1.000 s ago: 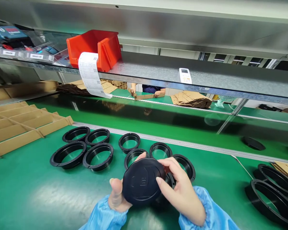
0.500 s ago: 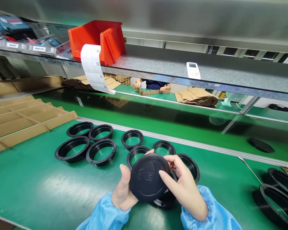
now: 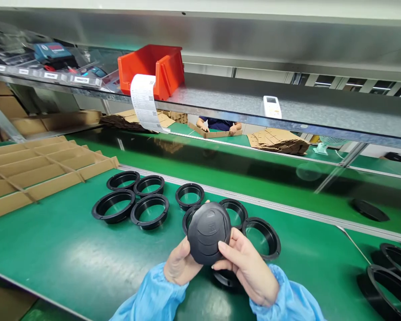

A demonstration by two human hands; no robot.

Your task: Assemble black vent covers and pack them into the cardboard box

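Note:
A round black cap (image 3: pixel 209 233) with raised curved lines faces me, held up over the green table (image 3: pixel 96 249). My left hand (image 3: pixel 183 264) grips its left edge, thumb in front, most fingers hidden behind. My right hand (image 3: pixel 249 267) pinches its lower right edge between thumb and fingers. Just below the cap and partly covered by my right hand lies a dark ring (image 3: pixel 227 280). Behind the hands stand several black rings, among them one at the right (image 3: pixel 274 240) and one at the left (image 3: pixel 149 225).
Cardboard dividers (image 3: pixel 56 162) lie at the left, more black rings (image 3: pixel 384 294) at the right. Above, a metal shelf (image 3: pixel 220 89) carries a red bin (image 3: pixel 169 73) and a white remote (image 3: pixel 272 107). Across the partition, a person's hands (image 3: pixel 233 129) touch a cardboard strip.
The cap has turned, its marking now tilted differently, and both hands have shifted round its edge. My left thumb has closed onto the cap. The camera view has shifted slightly.

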